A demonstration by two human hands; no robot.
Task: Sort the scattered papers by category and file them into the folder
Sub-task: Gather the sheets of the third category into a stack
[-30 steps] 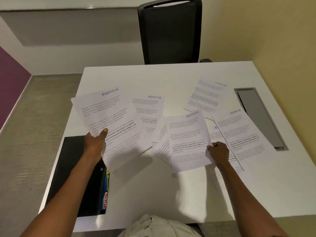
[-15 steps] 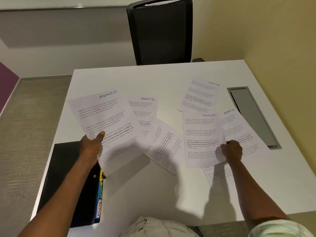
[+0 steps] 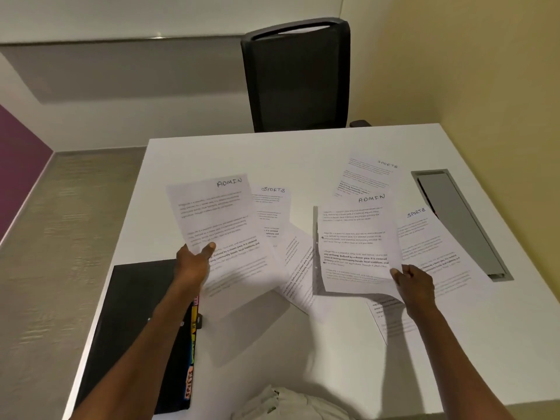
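Sorting has started but nothing is filed. The left hand (image 3: 194, 262) pinches the lower edge of an ADMIN sheet (image 3: 218, 225), thumb on top, holding it raised over the left half of the bench (image 3: 303, 359). The right hand (image 3: 415, 283) pinches the lower right corner of a second ADMIN sheet (image 3: 354, 241), lifted clear of the loose pages beneath it. So both ADMIN pages in view are in hand, but they have not yet been brought together into one pile.

The black folder (image 3: 136, 328) lies shut at the bench's near left corner, coloured index tabs (image 3: 191, 386) showing along its right edge, one of them reading SPORTS. No sheet appears to be in it from this sorting, as far as can be seen.

Left on the bench: a SPORTS sheet (image 3: 272, 207) near the middle, a tilted sheet (image 3: 298, 268) beside it whose heading is hidden, a SPORTS sheet (image 3: 369, 174) toward the far right, a SPORTS sheet (image 3: 433, 247) by the cable hatch (image 3: 460, 222), and a partly covered page (image 3: 391, 322) below the right hand.

By my reckoning the gathering of SPORTS pages and all the filing remain.
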